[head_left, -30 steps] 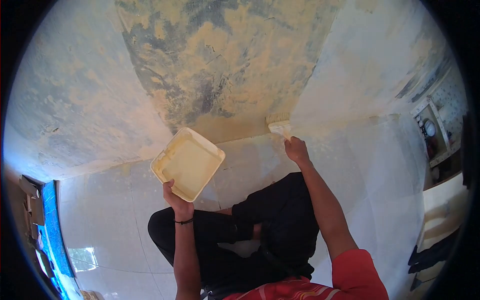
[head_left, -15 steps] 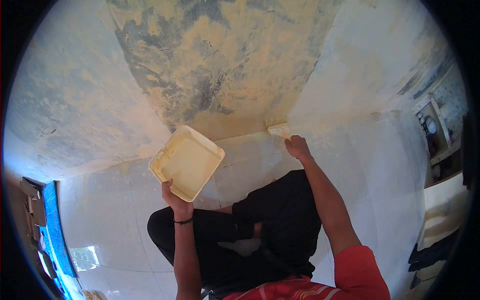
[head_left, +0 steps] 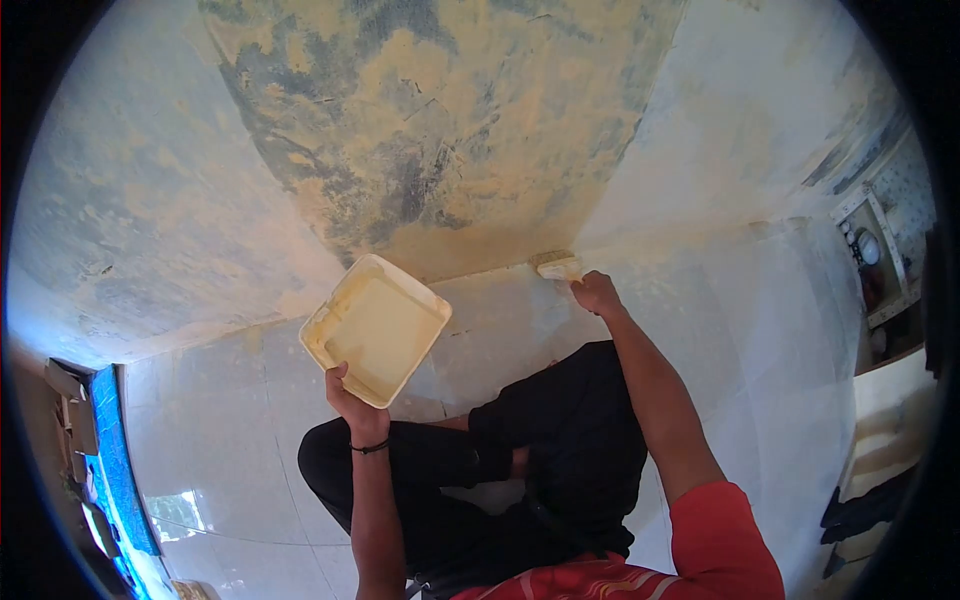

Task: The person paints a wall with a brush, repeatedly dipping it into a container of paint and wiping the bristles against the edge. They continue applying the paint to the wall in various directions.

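Observation:
My left hand [head_left: 354,402] is closed on the near corner of a square, cream-coloured paint tub [head_left: 376,328], its thumb over the rim. Pale yellow paint lies inside the tub, which is tilted a little toward me. Farther right, my right hand [head_left: 597,292] grips the handle of a wide paintbrush [head_left: 558,266]. The bristles touch the foot of the wall [head_left: 470,250], right where it meets the floor. That wall section is patchy, with yellowish paint over grey.
Glossy pale tiles [head_left: 270,440] cover the floor around my crossed legs [head_left: 560,420]. Whitish wall sections flank the patchy one. A blue strip [head_left: 122,460] runs along the left edge, and a white-framed opening [head_left: 885,250] with objects inside is at the right.
The brush has tipped lower, its bristles now lying flatter along the wall's foot. My left hand and the tub have barely shifted; the whole view has moved slightly.

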`<state>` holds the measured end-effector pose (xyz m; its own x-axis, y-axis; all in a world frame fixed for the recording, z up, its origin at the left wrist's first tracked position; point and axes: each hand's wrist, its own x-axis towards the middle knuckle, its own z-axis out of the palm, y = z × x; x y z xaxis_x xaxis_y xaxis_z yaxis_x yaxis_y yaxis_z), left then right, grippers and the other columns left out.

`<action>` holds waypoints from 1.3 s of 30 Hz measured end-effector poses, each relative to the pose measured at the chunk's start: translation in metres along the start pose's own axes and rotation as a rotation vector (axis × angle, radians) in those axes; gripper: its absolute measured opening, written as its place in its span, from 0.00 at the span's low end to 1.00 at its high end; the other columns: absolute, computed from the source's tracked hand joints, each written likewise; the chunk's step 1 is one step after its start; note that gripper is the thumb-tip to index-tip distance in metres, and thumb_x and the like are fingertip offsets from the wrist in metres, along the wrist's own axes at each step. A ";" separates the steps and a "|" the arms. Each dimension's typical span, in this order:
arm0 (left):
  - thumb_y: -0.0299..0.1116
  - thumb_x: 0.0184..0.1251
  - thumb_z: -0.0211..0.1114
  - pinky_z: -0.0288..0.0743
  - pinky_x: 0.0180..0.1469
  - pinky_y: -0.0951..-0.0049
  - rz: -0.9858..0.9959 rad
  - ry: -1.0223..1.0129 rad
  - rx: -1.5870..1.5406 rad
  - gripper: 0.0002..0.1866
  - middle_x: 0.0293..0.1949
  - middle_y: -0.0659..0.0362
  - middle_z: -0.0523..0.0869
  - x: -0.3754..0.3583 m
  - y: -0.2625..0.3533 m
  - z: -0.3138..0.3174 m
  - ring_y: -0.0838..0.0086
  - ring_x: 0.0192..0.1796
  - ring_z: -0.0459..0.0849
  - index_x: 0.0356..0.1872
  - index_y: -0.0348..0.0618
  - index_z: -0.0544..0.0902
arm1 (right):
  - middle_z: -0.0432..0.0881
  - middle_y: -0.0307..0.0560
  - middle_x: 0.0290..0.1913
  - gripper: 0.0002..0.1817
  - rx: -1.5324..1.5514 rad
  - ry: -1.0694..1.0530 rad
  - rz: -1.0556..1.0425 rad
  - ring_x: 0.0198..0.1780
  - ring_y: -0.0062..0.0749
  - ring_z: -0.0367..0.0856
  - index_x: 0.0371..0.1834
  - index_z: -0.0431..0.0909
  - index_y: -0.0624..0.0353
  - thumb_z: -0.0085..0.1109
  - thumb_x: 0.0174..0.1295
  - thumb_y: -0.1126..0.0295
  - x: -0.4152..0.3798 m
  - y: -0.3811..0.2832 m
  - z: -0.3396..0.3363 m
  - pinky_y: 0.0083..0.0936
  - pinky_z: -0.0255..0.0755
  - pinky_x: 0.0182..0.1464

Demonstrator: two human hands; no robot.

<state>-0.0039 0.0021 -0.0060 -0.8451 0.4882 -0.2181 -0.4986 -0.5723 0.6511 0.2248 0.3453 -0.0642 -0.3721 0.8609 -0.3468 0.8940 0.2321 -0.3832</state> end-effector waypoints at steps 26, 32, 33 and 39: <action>0.35 0.56 0.51 0.70 0.55 0.67 -0.011 0.015 -0.008 0.25 0.50 0.56 0.76 0.000 0.000 0.001 0.65 0.53 0.75 0.56 0.39 0.67 | 0.79 0.70 0.39 0.23 0.007 0.167 -0.023 0.45 0.57 0.79 0.36 0.77 0.74 0.54 0.53 0.58 0.005 -0.004 0.005 0.40 0.73 0.48; 0.35 0.56 0.51 0.70 0.54 0.67 -0.019 -0.005 -0.045 0.25 0.49 0.56 0.76 -0.002 0.003 0.000 0.65 0.53 0.75 0.56 0.39 0.67 | 0.81 0.64 0.36 0.22 0.061 0.249 -0.018 0.42 0.54 0.80 0.32 0.80 0.68 0.55 0.53 0.54 -0.025 -0.014 -0.022 0.41 0.73 0.46; 0.35 0.56 0.51 0.70 0.54 0.67 -0.013 -0.002 -0.051 0.25 0.49 0.56 0.76 -0.002 0.004 0.000 0.65 0.53 0.75 0.56 0.39 0.67 | 0.81 0.64 0.36 0.22 0.056 0.251 -0.026 0.42 0.54 0.80 0.32 0.80 0.68 0.55 0.53 0.54 -0.030 -0.016 -0.027 0.41 0.73 0.46; 0.35 0.55 0.52 0.70 0.54 0.67 -0.018 0.021 -0.047 0.24 0.48 0.57 0.75 -0.003 0.006 0.002 0.65 0.52 0.75 0.56 0.39 0.67 | 0.79 0.62 0.25 0.21 0.108 0.393 -0.108 0.32 0.54 0.80 0.23 0.79 0.65 0.55 0.54 0.54 -0.069 -0.035 -0.068 0.41 0.72 0.37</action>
<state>-0.0038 -0.0015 0.0000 -0.8394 0.4850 -0.2452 -0.5220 -0.5939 0.6123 0.2364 0.3081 0.0313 -0.3201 0.9463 0.0448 0.8161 0.2994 -0.4943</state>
